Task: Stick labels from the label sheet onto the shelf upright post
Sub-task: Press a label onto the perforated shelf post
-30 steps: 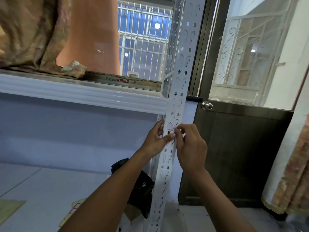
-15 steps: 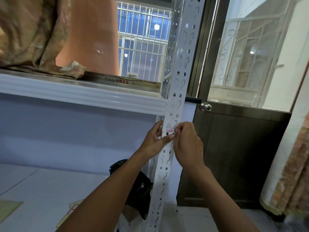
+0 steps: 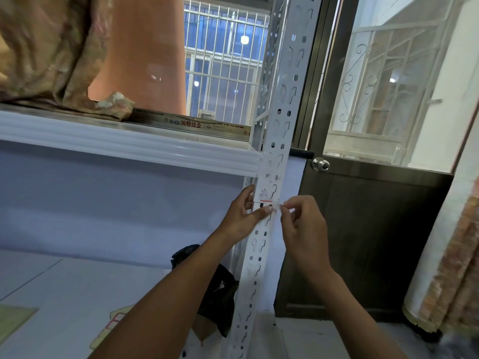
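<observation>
Now, in the head view, the right hand has drawn off rightward, pinching the label's free end, while the left hand presses it to the shelf upright post; sticking looks nearly complete.

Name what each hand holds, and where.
Right hand pinches the label's right end; left hand presses its lower edge against the post.
</observation>
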